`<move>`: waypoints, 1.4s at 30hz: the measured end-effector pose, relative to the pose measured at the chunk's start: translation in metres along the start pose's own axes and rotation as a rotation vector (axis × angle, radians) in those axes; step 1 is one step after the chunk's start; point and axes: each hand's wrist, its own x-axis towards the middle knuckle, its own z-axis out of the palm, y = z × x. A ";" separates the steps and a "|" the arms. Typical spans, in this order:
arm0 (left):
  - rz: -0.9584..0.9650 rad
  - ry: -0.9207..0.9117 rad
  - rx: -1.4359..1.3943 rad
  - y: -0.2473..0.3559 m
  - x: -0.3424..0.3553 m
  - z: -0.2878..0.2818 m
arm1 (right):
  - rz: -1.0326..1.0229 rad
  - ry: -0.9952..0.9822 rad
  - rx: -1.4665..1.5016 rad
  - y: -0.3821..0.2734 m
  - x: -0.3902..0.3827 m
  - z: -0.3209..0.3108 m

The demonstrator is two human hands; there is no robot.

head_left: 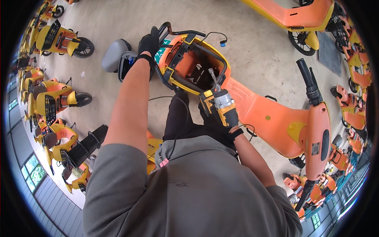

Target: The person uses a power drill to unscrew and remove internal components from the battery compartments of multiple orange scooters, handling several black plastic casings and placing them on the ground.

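Observation:
An orange and yellow electric scooter stands in front of me, its seat opening (197,67) uncovered and its inside showing. My left hand (148,44), in a black glove, is closed at the side of the black tubular rear rack (167,31); its fingertips are partly hidden. Beside that rack is a green plate (161,52). My right hand (217,118), also gloved in black and mostly hidden, holds a yellow and black cordless impact driver (224,104). The driver's long socket bit (213,75) points over the edge of the seat opening.
A grey scooter seat (112,55) lies beyond my left forearm. A loose cable with a blue connector (222,44) sticks out behind the opening. The handlebar (310,83) stands at the right. Parked scooters (59,39) line both sides; another scooter (296,15) stands at the far right.

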 end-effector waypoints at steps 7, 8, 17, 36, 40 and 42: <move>-0.246 -0.145 -0.131 0.038 -0.021 -0.023 | -0.053 -0.097 -0.024 0.020 -0.010 0.008; -0.188 -0.113 -0.083 0.040 -0.023 -0.024 | -0.112 -0.022 0.070 0.028 -0.010 0.012; 0.144 0.041 0.243 0.052 -0.040 -0.031 | 0.087 -0.067 0.081 0.013 0.002 -0.004; 0.157 0.038 0.147 0.067 -0.045 -0.040 | 0.527 0.038 1.173 0.024 0.111 0.003; 0.119 -0.026 0.109 0.077 -0.052 -0.049 | 0.541 -0.010 1.094 0.022 0.125 -0.002; 0.085 -0.028 0.099 0.076 -0.047 -0.045 | 0.539 -0.030 1.142 0.029 0.130 -0.003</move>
